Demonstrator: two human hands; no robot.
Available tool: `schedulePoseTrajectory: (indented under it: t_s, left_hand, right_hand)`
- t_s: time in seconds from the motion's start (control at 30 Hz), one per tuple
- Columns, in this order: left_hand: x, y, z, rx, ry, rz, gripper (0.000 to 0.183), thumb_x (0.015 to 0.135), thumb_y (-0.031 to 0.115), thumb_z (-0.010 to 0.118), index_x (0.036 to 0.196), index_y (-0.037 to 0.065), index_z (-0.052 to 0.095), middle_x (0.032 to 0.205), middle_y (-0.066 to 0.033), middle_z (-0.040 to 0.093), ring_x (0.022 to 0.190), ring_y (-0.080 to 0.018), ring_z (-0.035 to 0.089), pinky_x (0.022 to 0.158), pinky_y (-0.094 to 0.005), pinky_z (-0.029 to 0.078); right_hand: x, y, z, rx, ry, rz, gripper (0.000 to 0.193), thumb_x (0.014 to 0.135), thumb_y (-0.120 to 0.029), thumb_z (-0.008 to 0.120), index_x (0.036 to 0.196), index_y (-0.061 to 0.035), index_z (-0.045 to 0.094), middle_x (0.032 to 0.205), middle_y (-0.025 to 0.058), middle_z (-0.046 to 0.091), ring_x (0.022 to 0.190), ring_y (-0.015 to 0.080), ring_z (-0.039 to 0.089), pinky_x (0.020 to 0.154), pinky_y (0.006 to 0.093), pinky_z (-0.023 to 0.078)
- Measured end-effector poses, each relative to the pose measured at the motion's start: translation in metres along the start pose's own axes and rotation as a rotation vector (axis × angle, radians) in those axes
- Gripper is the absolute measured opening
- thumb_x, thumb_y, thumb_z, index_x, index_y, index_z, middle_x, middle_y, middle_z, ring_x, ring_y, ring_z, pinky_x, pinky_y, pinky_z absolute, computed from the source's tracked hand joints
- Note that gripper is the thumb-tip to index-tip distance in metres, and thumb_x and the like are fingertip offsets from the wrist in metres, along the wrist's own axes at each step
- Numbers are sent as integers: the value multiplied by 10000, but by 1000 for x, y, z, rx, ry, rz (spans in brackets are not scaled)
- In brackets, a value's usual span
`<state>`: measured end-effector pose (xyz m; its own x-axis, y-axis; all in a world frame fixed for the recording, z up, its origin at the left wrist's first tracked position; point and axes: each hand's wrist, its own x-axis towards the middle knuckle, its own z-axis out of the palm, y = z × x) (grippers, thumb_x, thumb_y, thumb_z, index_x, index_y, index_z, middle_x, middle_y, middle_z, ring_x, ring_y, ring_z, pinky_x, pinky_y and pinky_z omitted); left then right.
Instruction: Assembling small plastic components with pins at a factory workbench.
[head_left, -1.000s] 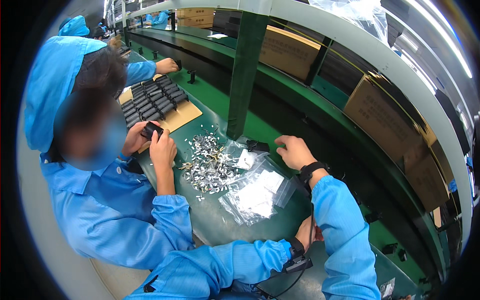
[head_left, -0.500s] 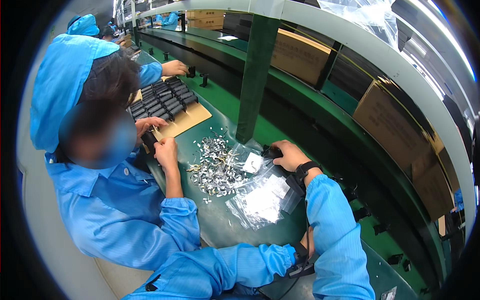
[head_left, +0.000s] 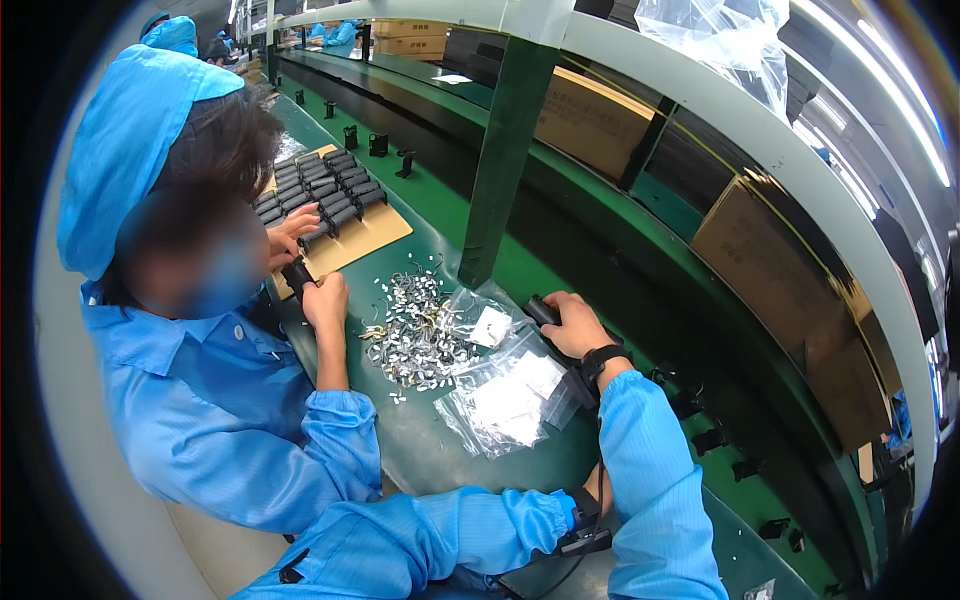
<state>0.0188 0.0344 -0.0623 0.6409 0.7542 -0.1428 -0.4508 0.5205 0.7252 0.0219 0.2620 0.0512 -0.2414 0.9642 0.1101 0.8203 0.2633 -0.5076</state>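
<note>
My right hand [head_left: 575, 326], a dark band around its wrist, is closed around a black cylindrical part [head_left: 543, 311]. One end of the part sticks out to the left of my fingers, at the far edge of the green tabletop. My left hand [head_left: 597, 488] is mostly covered by my right forearm, so its fingers and anything in them are hidden. Just left of my right hand lie clear plastic bags [head_left: 508, 400] with white contents. Beside them spreads a pile of small white, grey and black pieces [head_left: 420, 335].
On the left a co-worker in blue holds a black part [head_left: 297, 274] beside rows of black cylinders on cardboard [head_left: 362, 244]. A green post [head_left: 508, 160] rises past the table's far edge. Small black parts [head_left: 378, 145] stand along the green conveyor strip.
My right hand has shifted slightly, showing more of the black part. Another person's hand at the conveyor has withdrawn, leaving a black part standing there. The co-worker's far hand has moved over the cylinders.
</note>
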Motion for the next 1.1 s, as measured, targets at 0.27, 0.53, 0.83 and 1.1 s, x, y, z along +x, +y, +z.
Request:
schedulePoseTrajectory:
  t_s: [0.27, 0.53, 0.83, 1.1]
  left_hand:
    - [-7, 11, 19, 349, 314, 378, 568, 1093, 422, 432, 1425, -31, 520, 1298, -206, 660, 1116, -294, 665, 994, -417, 526]
    - [-6, 48, 28, 39, 213, 86, 294, 1099, 264, 374, 1222, 76, 562, 811, -60, 583, 619, -181, 575, 560, -326, 490]
    - [-42, 55, 32, -13, 43, 222, 392, 1132, 422, 341, 1172, 60, 485, 897, -54, 546, 766, -130, 523, 670, -292, 494]
    - [-79, 57, 55, 568, -397, 49, 222, 1013, 0, 574, 1206, 17, 465, 1007, -43, 605, 905, -98, 611, 776, -264, 516]
  right_hand:
    - [-2, -12, -22, 40, 8, 73, 543, 766, -93, 775, 1277, -12, 610, 1275, 223, 657, 1194, 419, 614, 1040, 447, 497]
    - [-127, -60, -85, 438, 158, -86, 596, 832, -15, 752, 1386, -30, 533, 1318, 106, 626, 1203, 226, 608, 952, 342, 510]
    - [-360, -35, -73, 1167, 525, 347, 666, 872, -38, 803, 1440, -19, 455, 1396, 99, 545, 1329, 211, 518, 1066, 346, 455]
    - [-439, -47, -4, 1077, 716, 544, 579, 874, 108, 735, 1379, -20, 482, 1399, 111, 515, 1306, 204, 531, 1086, 351, 475]
